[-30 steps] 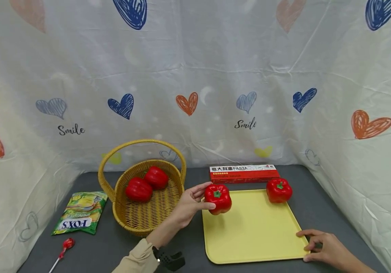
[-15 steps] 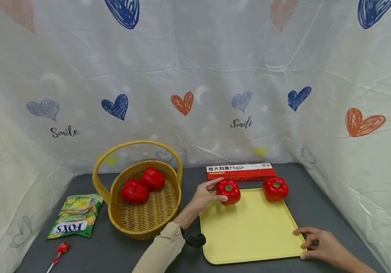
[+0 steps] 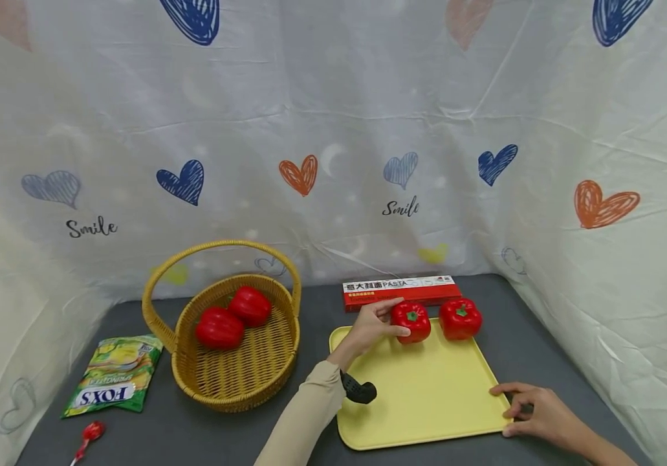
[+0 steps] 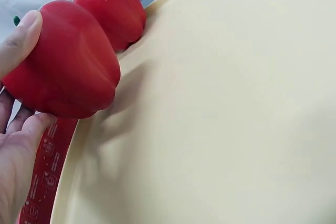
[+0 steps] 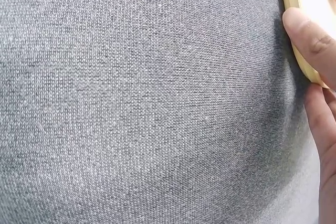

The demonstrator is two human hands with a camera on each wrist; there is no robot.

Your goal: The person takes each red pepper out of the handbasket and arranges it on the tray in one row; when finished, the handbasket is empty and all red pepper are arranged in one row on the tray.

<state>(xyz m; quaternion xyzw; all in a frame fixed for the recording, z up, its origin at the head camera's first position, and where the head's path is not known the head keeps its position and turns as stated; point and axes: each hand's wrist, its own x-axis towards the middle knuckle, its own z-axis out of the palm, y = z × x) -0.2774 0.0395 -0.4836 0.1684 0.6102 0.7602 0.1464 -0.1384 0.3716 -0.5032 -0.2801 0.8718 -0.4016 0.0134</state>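
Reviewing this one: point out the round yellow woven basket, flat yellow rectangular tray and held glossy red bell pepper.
Round yellow woven basket (image 3: pixel 254 359), head view: its bare woven floor.
Flat yellow rectangular tray (image 3: pixel 423 391), head view: its bare middle surface.
Held glossy red bell pepper (image 3: pixel 413 325), head view: the middle of its body.

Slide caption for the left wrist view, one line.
Left hand holds a red bell pepper near the edge of a yellow tray, a second pepper beyond it.
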